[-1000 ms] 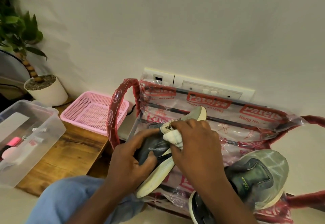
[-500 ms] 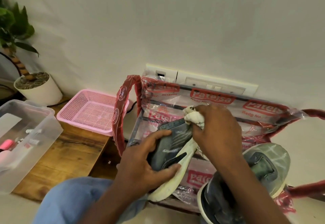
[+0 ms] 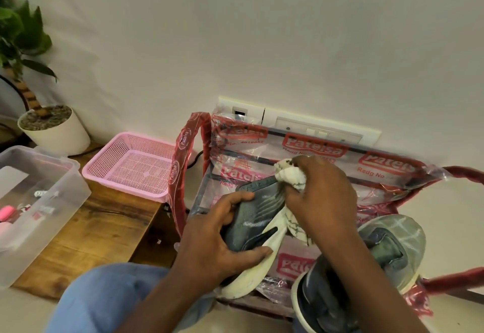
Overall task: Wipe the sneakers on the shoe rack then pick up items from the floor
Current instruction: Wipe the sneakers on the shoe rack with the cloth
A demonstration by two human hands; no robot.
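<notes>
- I see the left hand (image 3: 222,238) curled round the lower half of a grey sneaker (image 3: 259,209) with a white sole, fingers and thumb clamped on it. It holds the sneaker tilted above a red-printed plastic bag (image 3: 314,149).
- The right hand (image 3: 322,196) has its fingers bunched tight on a white cloth (image 3: 290,178), which is pressed against the sneaker's upper end.
- I judge the wiping of this shoe is under way, but I cannot tell how clean it is.
- A second sneaker (image 3: 408,230) lies on the bag just beside, partly under the right forearm. I cannot say whether it has been wiped.
- Picking items off the floor looks not yet begun.
- A pink basket (image 3: 136,165) and a clear box (image 3: 52,201) sit on the wooden top at the left.
</notes>
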